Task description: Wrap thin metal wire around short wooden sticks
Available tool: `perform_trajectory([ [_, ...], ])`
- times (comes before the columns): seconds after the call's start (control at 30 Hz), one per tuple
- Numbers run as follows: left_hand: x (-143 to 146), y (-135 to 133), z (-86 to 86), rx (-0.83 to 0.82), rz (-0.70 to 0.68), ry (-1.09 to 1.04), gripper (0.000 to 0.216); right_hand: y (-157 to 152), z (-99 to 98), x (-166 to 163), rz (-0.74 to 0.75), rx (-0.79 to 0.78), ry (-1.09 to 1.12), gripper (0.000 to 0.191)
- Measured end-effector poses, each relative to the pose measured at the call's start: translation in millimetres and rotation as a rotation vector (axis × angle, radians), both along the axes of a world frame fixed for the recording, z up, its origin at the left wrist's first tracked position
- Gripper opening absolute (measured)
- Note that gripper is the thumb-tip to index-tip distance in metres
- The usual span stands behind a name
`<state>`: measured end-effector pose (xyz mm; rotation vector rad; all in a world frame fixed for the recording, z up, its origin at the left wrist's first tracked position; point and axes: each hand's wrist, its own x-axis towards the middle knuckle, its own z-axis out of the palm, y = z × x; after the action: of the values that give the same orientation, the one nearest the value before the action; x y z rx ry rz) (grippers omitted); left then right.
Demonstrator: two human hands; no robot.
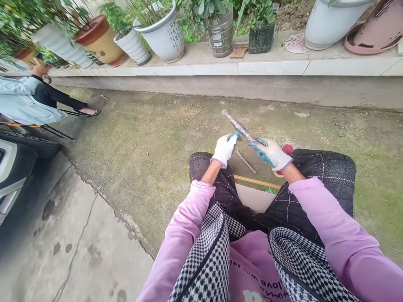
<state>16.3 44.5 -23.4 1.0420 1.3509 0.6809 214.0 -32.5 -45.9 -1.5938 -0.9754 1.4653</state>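
Both my hands wear white work gloves with blue-green coated fingers. My right hand [269, 153] is wrapped round the lower end of a short stick [241, 126], which slants up and to the left. The stick's middle looks silvery and ridged, as if wound with something thin; its far tip is bare and brownish. Close beside it, my left hand [227, 147] is closed, fingertips near the stick's underside. Whatever those fingers pinch is too small to make out. On the ground below the hands lies a second, thinner stick [246, 162].
Between my knees are a wooden strip [256, 181], a pale board [252, 197] and a small green item [269, 191]. Potted plants [163, 35] line a tiled ledge [201, 69] ahead. At left, another person [28, 96] sits near a parked vehicle [19, 167].
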Motion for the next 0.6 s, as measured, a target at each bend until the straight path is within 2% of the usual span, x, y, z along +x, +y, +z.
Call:
perform_trajectory([
  [0.1,-1.0,1.2,-7.1,0.107,-0.025,0.061,0.04,-4.6,4.0,3.3,0.023,-0.009,-0.023,0.053],
  [0.17,1.2,1.2,-6.4,0.115,-0.053,0.035,0.04,-5.7,3.5,4.1,0.049,0.005,-0.073,0.049],
  [0.3,3.6,0.1,7.2,-0.019,-0.036,-0.01,0.029,-5.9,1.7,4.4,0.081,0.039,-0.133,0.045],
  [0.4,2.9,-0.5,17.5,-0.123,-0.012,-0.072,0.038,-6.3,1.2,5.4,0.096,0.058,-0.186,0.041],
  [0.47,2.6,-1.4,21.0,-0.169,-0.042,-0.111,0.04,-6.5,1.0,6.9,0.128,0.086,-0.284,0.035],
  [0.6,4.6,-5.6,20.8,-0.211,-0.1,-0.085,0.023,-4.6,2.3,9.0,0.204,0.14,-0.567,0.02],
])
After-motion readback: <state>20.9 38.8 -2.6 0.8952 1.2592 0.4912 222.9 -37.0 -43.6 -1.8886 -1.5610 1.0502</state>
